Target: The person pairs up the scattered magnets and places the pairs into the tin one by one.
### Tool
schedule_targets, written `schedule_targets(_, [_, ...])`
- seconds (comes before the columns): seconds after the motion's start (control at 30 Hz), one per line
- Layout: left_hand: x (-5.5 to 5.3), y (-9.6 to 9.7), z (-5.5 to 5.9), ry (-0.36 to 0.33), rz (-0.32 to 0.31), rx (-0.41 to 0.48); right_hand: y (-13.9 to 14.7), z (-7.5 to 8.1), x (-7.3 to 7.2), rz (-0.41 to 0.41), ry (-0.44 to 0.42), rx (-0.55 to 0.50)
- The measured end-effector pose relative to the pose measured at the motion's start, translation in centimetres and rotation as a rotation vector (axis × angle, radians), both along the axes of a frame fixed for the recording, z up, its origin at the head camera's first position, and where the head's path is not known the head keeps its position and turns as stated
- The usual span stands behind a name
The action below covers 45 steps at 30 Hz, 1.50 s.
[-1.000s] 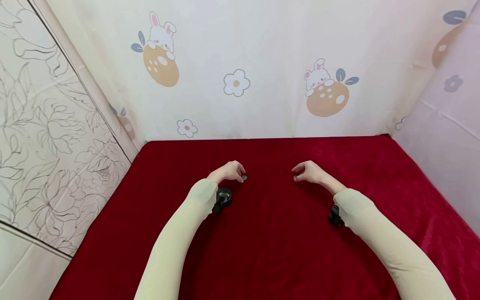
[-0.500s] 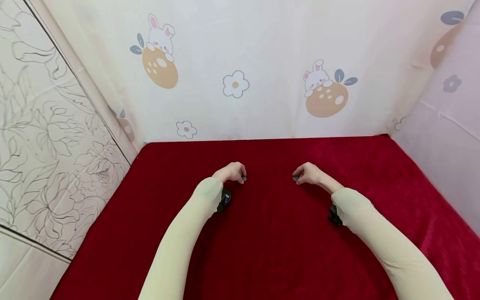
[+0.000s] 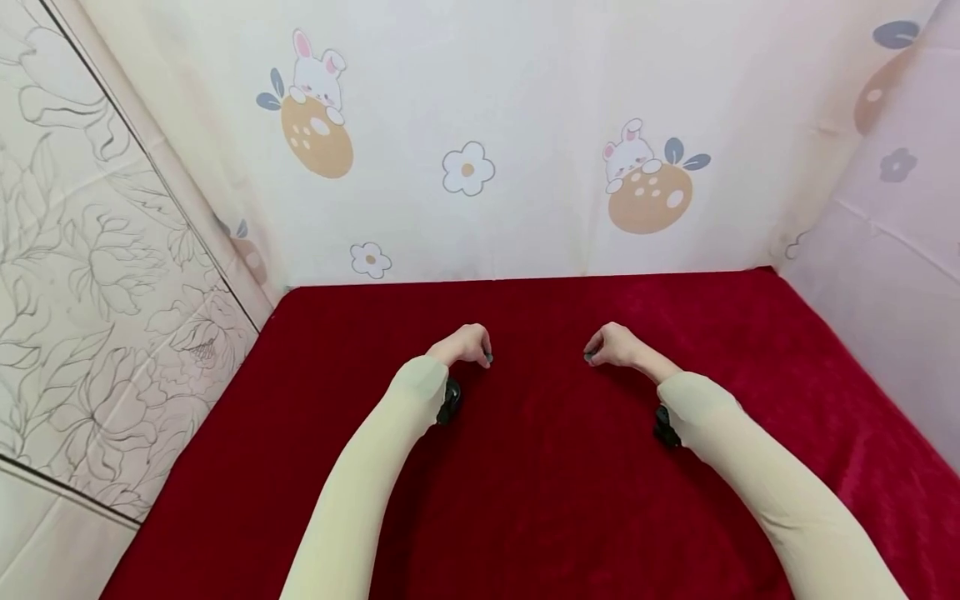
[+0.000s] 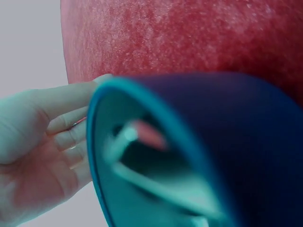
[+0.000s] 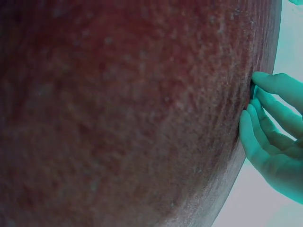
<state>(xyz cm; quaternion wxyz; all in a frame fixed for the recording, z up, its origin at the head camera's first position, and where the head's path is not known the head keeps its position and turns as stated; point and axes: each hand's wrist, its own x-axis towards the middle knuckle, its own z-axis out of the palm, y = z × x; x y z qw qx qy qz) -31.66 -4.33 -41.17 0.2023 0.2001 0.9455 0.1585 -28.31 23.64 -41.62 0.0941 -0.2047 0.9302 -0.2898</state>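
My left hand (image 3: 467, 342) pinches a small grey disc (image 3: 489, 358) between its fingertips, low over the red cloth (image 3: 540, 467). Across a gap to the right, my right hand (image 3: 618, 345) pinches a similar grey disc (image 3: 588, 357); a dark sliver of it (image 5: 253, 90) shows between thumb and finger in the right wrist view. Whether the discs are coins cannot be told. A dark blue round container (image 4: 232, 123) with a teal rim fills much of the left wrist view and hides the left fingertips. Blurred shapes show inside it.
Dark wrist cameras hang below both cuffs, the right one (image 3: 666, 427) near the cloth. A patterned curtain (image 3: 540, 217) stands behind the table's far edge. A floral panel (image 3: 97, 275) borders the left side, and a pale curtain (image 3: 900, 250) the right.
My left hand has shifted slightly right, its sleeve covering more of the round container. The disc in my right hand has come into plainer sight; its fingers now grip it closer.
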Motion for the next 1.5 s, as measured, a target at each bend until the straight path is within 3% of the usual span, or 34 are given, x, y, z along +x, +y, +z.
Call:
schedule_targets(0.47, [0.4,0.3,-0.2,0.031,-0.086,0.040,-1.3,-0.2,0.1,0.047,0.036,-0.015])
schedule_targets(0.7, [0.5,1.2,-0.2,0.031,-0.088,0.039,-2.3,-0.2,0.0,0.067,0.035,-0.023])
schedule_targets(0.83, [-0.1,1.8,-0.8,0.014,-0.092,0.036,-2.9,-0.2,-0.1,0.089,0.036,-0.031])
schedule_targets(0.97, [-3.9,2.3,-5.1,0.006,-0.148,0.069,-3.6,-0.1,-0.2,0.101,0.040,-0.030])
schedule_targets(1.07, [-6.9,2.6,-9.1,0.027,-0.177,0.097,-4.1,-0.1,-0.2,0.102,0.044,-0.025])
schedule_targets(1.1, [-6.9,2.8,-9.0,-0.001,-0.160,0.073,-4.3,-0.1,-0.2,0.098,0.046,-0.024])
schedule_targets(1.13, [-7.1,2.8,-9.4,0.023,-0.170,0.093,-4.5,-0.1,-0.2,0.101,0.048,-0.024])
schedule_targets(1.2, [-6.0,3.0,-8.2,0.022,-0.159,0.094,-4.8,0.0,-0.1,0.103,0.046,-0.029])
schedule_targets(1.3, [-2.6,3.2,-4.0,-0.001,-0.136,0.074,-5.3,0.0,0.0,0.112,0.034,-0.037])
schedule_targets(1.43, [2.0,3.2,0.9,0.032,-0.105,0.061,-5.8,0.0,0.1,0.116,0.030,-0.041])
schedule_targets(1.5, [2.5,3.2,1.2,0.053,-0.098,0.066,-5.9,-0.1,0.0,0.119,0.037,-0.041])
